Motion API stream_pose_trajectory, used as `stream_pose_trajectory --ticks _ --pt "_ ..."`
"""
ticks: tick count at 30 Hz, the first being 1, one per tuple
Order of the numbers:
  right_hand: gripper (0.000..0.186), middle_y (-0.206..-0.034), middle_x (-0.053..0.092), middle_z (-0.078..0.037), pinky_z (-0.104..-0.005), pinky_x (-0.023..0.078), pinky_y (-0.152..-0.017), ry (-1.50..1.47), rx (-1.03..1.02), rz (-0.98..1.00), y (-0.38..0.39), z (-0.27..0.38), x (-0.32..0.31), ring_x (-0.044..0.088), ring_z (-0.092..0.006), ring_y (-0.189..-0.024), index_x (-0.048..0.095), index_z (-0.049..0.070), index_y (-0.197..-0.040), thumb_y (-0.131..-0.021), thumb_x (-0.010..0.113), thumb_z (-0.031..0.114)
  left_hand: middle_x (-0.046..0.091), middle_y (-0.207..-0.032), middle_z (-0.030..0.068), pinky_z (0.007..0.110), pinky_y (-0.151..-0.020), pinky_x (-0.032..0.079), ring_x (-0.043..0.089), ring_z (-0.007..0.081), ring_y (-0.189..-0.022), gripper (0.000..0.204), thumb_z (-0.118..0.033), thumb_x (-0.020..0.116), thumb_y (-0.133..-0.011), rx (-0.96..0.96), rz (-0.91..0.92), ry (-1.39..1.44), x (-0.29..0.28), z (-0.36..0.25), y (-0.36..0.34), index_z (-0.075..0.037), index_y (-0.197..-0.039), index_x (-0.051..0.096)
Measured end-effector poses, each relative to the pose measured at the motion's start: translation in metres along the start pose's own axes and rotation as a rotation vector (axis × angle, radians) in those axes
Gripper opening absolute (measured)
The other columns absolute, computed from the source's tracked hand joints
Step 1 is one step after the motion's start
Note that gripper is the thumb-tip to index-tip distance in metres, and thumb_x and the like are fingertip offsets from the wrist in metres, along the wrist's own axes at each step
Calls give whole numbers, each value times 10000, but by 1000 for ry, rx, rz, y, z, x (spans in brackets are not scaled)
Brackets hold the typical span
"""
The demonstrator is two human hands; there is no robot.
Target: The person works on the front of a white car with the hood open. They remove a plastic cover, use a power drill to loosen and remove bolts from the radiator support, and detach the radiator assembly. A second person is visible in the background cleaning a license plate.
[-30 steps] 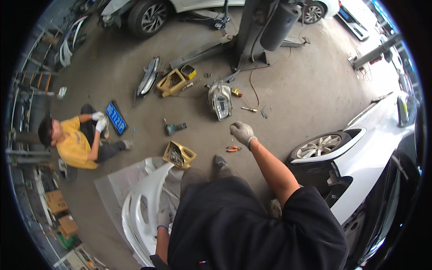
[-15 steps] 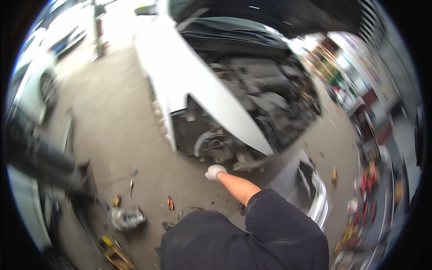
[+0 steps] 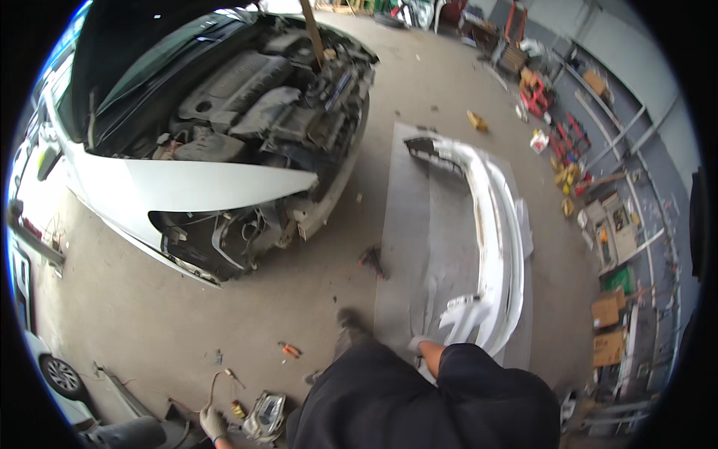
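My left hand (image 3: 213, 423), in a light work glove, is low at the left edge of my body. A thin tan cord (image 3: 213, 385) runs up from beside it; whether I hold the cord I cannot tell. Nearby lies a detached headlight (image 3: 265, 416). Close to my right side is my gloved right hand (image 3: 416, 344), partly hidden by my sleeve, its fingers unclear. It is nearest to the lower end of a white bumper cover (image 3: 490, 247), which lies on a grey sheet (image 3: 407, 224).
A white car (image 3: 202, 183) with raised hood and bare front end stands ahead left. Orange-handled pliers (image 3: 289, 349) and a dark tool (image 3: 372, 262) lie on the floor. Along the right wall are cardboard boxes (image 3: 608, 349), red jacks (image 3: 535, 96) and a parts tray (image 3: 609, 230).
My view has swung right, bringing the whole bumper cover into sight. My right hand has drawn back from before the car's front to my side. My left hand has come into view.
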State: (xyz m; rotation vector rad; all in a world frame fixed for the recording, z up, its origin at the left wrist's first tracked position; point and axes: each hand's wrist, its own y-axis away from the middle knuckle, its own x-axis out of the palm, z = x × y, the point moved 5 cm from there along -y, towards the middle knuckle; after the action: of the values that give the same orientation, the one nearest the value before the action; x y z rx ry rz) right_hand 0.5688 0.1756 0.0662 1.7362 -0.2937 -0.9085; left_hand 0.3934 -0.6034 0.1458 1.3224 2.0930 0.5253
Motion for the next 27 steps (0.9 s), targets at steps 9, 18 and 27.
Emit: stream_pose_trajectory --ticks 9,18,27 --pt "424 -1070 702 -268 -496 517 -923 -480 -232 -275 -34 58 -66 669 -437 -1049 730 -4 -1019 -895 524 345 684 -758 116 335 -484 491 624 181 -574 299 -158 568 -889 38 365 -664 194 -40 74 21 -1104 674" --pt "426 -1171 677 -256 -497 507 -946 -441 -352 -353 -79 58 -181 640 -441 -1109 717 39 -1105 -912 580 393 616 -712 79 305 -436 443 547 156 -517 193 -158 529 -907 152 59 -338 256 -175 57 -48 -1026 633" --pt "364 -932 751 -178 -453 541 -872 -597 -150 -363 -84 -26 -186 716 -343 -936 782 67 -902 -837 536 328 636 -1014 86 302 -770 499 567 151 -845 296 -135 564 -962 967 49 -402 413 -460 72 29 -1204 616"
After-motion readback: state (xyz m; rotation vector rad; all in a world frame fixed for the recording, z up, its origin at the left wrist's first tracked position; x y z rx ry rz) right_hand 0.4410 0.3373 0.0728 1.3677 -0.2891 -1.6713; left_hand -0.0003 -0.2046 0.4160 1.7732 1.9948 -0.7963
